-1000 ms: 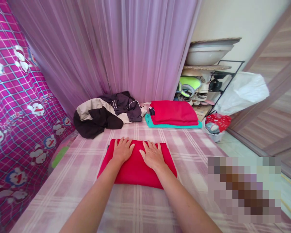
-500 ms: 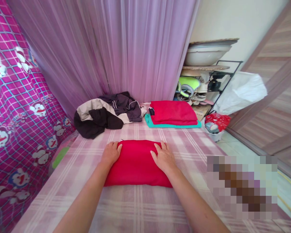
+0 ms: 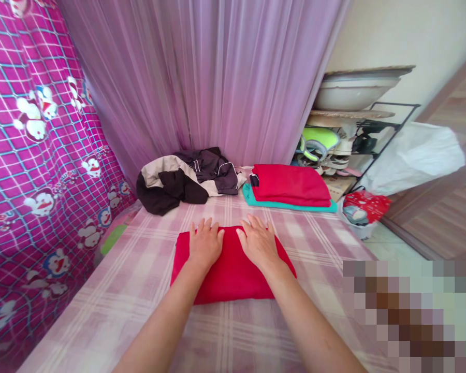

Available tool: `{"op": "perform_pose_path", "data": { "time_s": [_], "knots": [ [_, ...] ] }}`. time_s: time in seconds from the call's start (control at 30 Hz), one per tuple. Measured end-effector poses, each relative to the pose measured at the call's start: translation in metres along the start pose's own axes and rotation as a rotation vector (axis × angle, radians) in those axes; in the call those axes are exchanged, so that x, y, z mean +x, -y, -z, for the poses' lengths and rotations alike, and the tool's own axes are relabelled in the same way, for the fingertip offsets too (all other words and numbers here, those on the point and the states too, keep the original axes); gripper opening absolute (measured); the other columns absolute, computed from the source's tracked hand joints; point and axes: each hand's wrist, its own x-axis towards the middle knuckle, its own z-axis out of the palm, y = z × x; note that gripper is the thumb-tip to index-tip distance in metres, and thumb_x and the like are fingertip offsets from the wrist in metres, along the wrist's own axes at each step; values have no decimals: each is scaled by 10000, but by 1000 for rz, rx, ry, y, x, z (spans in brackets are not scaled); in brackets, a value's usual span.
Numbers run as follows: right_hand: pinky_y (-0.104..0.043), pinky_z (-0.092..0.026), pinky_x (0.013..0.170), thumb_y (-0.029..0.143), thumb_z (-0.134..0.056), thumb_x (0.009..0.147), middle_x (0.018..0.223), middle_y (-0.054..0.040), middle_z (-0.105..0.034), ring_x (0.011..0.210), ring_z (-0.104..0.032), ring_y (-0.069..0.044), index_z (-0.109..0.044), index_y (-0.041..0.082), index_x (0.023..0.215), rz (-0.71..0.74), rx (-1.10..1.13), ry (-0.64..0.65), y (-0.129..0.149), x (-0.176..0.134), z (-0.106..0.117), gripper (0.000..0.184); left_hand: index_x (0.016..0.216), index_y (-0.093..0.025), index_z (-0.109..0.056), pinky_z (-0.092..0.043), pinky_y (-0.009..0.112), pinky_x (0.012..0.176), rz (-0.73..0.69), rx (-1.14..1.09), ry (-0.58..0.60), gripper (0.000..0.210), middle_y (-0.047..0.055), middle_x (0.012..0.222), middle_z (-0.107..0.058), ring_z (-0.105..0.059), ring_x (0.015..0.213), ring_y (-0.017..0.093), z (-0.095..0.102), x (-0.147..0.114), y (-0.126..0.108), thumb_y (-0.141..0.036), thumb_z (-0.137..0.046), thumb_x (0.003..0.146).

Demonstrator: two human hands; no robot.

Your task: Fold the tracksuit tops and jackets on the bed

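Amid bare plaid (image 3: 233, 331), hands (image 3: 206, 246) (image 3: 259, 244) at cloth's (image 3: 233, 280) edge

The plaid-covered surface (image 3: 233, 342) carries, in its middle, a folded red garment (image 3: 231, 280). At the far side lie a crumpled dark-and-beige clothes heap (image 3: 188, 189) and, at right, a folded pile (image 3: 291, 185), red above teal.
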Motion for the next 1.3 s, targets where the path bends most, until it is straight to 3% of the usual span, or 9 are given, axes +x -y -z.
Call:
{"op": "perform_pose_path", "data": {
  "time_s": [0.13, 0.23, 0.47, 0.63, 1.0, 1.17, 1.23, 1.3],
  "knots": [
    [-563, -167, 1146, 414, -272, 1006, 1494, -124, -467, 1399, -368, -280, -509, 217, 1416, -6, 3, 111, -6, 2, -19, 513, 1436, -241, -479, -192, 589, 1169, 15, -64, 37, 530, 97, 1484, -491, -379, 1406, 296, -28, -4, -6, -435, -288, 981],
    [-549, -139, 1158, 447, -274, 1004, 1486, -131, -475, 1403, -366, -279, -474, 184, 1442, -24, -14, 153, -18, -4, -35, 549, 1452, -244, -457, -188, 583, 1176, 9, -77, 51, 534, 94, 1506, -463, -357, 1422, 293, -35, -5, -1, -437, -305, 978],
    [-496, -186, 1167, 417, -310, 1009, 1423, -119, -549, 1359, -435, -259, -541, 172, 1386, -12, 13, 47, -24, -13, -37, 505, 1445, -157, -459, -295, 455, 1156, 31, -72, 41, 561, 140, 1517, -438, -372, 1412, 297, -29, -7, 23, -428, -317, 974],
    [-452, -257, 1157, 352, -355, 999, 1393, -109, -578, 1334, -474, -245, -608, 167, 1315, -13, 44, -33, -34, -25, -36, 445, 1440, -142, -460, -262, 405, 1178, 17, -34, 18, 566, 128, 1521, -435, -371, 1415, 263, -33, -14, 37, -425, -304, 976],
    [-455, -381, 1105, 309, -388, 967, 1295, -132, -648, 1248, -561, -258, -675, 133, 1213, 8, 167, -153, -50, -28, -48, 417, 1443, -182, -468, -271, 484, 1162, 39, 34, 21, 548, 112, 1521, -438, -392, 1401, 286, -32, -15, 31, -424, -303, 980],
    [-473, -462, 1021, 305, -494, 888, 1182, -116, -708, 1114, -641, -279, -738, 209, 1074, -2, 363, -243, -47, -12, -38, 322, 1437, -140, -472, -304, 497, 1143, 34, 63, -19, 546, 132, 1503, -458, -414, 1384, 295, -33, -16, 27, -407, -339, 979],
    [-443, -478, 1001, 314, -529, 871, 1167, -79, -717, 1092, -650, -259, -744, 254, 1046, -34, 558, -270, -35, 1, -27, 284, 1439, -134, -468, -302, 495, 1146, 37, 65, -12, 552, 134, 1508, -450, -411, 1386, 298, -33, -16, 26, -414, -352, 978],
    [-408, -504, 956, 346, -566, 857, 1119, -55, -733, 1051, -663, -240, -746, 267, 1025, -74, 840, -220, -16, 18, -17, 259, 1442, -133, -465, -297, 495, 1149, 43, 66, -4, 554, 134, 1511, -445, -409, 1388, 300, -31, -17, 26, -416, -354, 979]
  ]
}}
